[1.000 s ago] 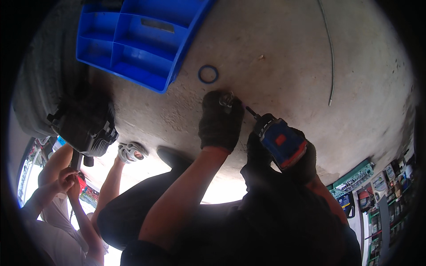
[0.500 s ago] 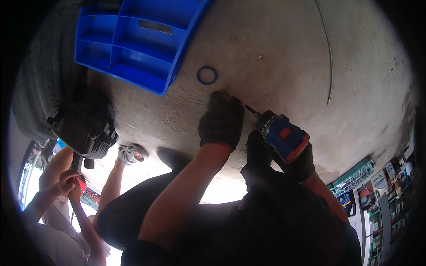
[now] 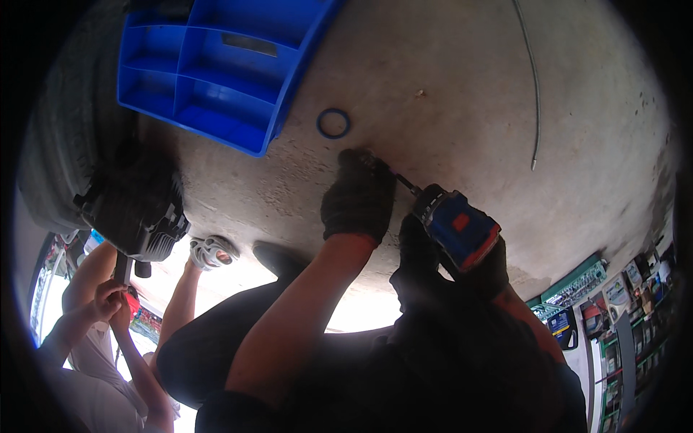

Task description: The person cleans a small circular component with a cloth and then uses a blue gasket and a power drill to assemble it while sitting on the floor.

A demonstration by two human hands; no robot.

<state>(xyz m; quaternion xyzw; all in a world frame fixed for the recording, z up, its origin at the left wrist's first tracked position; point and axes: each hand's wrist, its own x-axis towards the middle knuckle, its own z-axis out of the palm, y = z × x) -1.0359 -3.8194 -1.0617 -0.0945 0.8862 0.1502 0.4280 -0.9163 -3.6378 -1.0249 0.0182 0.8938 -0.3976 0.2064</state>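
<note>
My right hand (image 3: 485, 268), in a black glove, grips a blue cordless drill (image 3: 462, 225) with red and black parts. Its dark bit (image 3: 407, 183) points up and left, and the tip meets the fingers of my left hand (image 3: 359, 198). That hand is black-gloved too, closed round something small and dark that I cannot make out. Whether the bit sits in that thing or only touches it is hidden. Just beyond the left fingertips, a blue ring (image 3: 333, 123) lies on the concrete floor.
A blue compartment tray (image 3: 229, 115) lies at the upper left. Left of me stands a black finned machine part (image 3: 137, 209) near a large tyre (image 3: 68, 144). Another person's hands (image 3: 112, 302) hold something there. A thin grey cable (image 3: 535, 94) and crowded shelves (image 3: 642, 325) are at right.
The drill has shifted slightly left, bringing its bit tip up to my left fingers. The tray, ring and other things slide slightly left in the view together.
</note>
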